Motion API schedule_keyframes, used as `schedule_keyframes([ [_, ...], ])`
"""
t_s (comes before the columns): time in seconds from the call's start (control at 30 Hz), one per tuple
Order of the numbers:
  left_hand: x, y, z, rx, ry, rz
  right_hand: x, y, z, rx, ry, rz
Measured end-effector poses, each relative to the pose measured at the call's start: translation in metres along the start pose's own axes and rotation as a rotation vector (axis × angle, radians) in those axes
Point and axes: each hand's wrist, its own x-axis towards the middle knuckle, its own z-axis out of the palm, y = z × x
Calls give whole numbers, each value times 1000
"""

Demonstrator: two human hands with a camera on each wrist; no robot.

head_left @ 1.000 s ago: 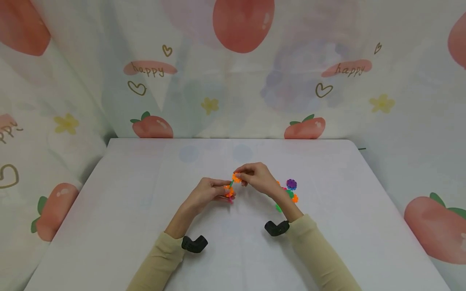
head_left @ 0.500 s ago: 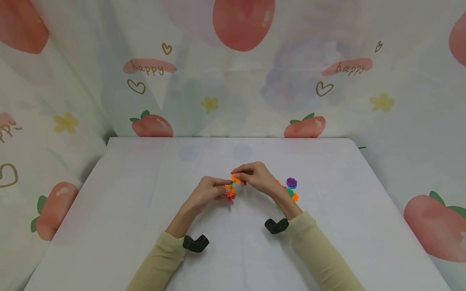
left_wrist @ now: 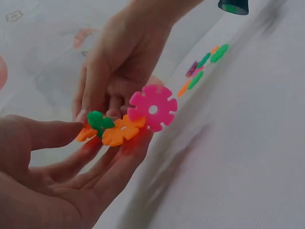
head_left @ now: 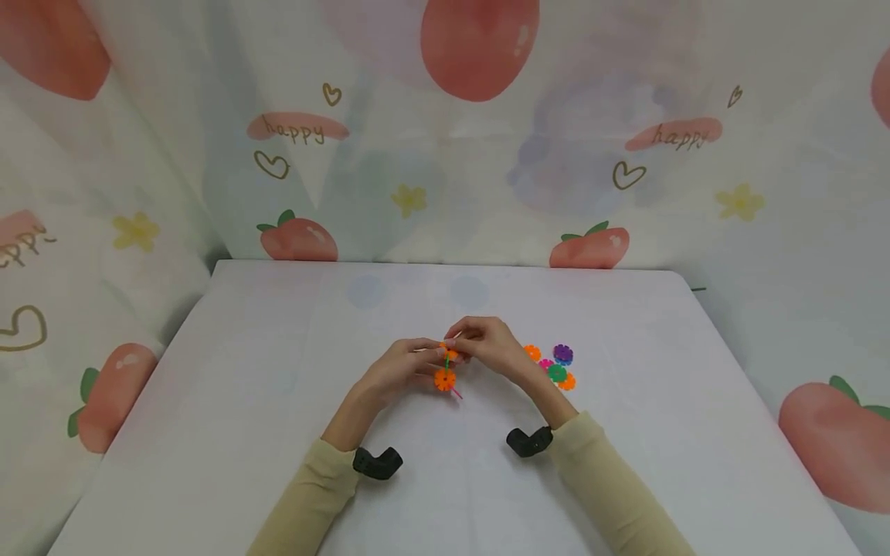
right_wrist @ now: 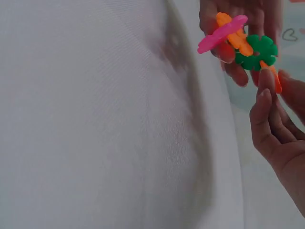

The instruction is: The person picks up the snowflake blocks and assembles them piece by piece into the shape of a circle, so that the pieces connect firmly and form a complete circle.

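A small chain of flower-shaped interlocking plastic discs hangs between both hands over the middle of the table. In the left wrist view its pink disc (left_wrist: 164, 101) is slotted into an orange disc (left_wrist: 114, 136). A green disc (right_wrist: 265, 47) links that one to a second orange disc (right_wrist: 278, 83) at the other end. My right hand (head_left: 490, 342) pinches this end disc between thumb and fingertips. From the other side my left hand (head_left: 396, 367) holds the chain near the green disc, thumb above and fingers beneath. The pink disc points down toward the table.
Beside the right forearm lie loose discs, among them a purple one (head_left: 562, 354), an orange one (head_left: 531, 352) and a green one (head_left: 556, 373). A white cloth covers the table (head_left: 243, 401). Patterned fabric (head_left: 473, 177) rises behind it. Black devices (head_left: 378, 463) sit at both wrists.
The hands have drawn closer together, and the chain has turned so that its lower orange disc faces the head camera. The left fingers have shifted up toward the end disc.
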Motion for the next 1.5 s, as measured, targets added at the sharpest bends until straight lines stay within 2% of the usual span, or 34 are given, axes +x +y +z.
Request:
schedule_keyframes([
  [0.1, 2, -2, 1, 7, 49, -2, -4, 2, -3, -14, -2, -23],
  [0.2, 3, -3, 3, 10, 67, 4, -12, 8, -11, -54, 13, -45],
  [0.37, 1, -7, 4, 17, 80, -10, -32, 25, -29, -204, 42, -30],
  [0.5, -1, -8, 4, 9, 91, -2, -46, 38, -46, -331, 99, -5],
  [0.73, -3, -5, 1, 7, 88, 21, -60, 48, -71, -417, 154, 30],
  [1.0, -4, -4, 2, 20, 82, 14, -64, 59, -86, -471, 175, 85],
  [1.3, -4, -3, 4, 19, 76, 5, -58, 59, -87, -538, 160, 70],
  [1.5, -4, -3, 5, 7, 76, 6, -53, 60, -86, -543, 132, 102],
])
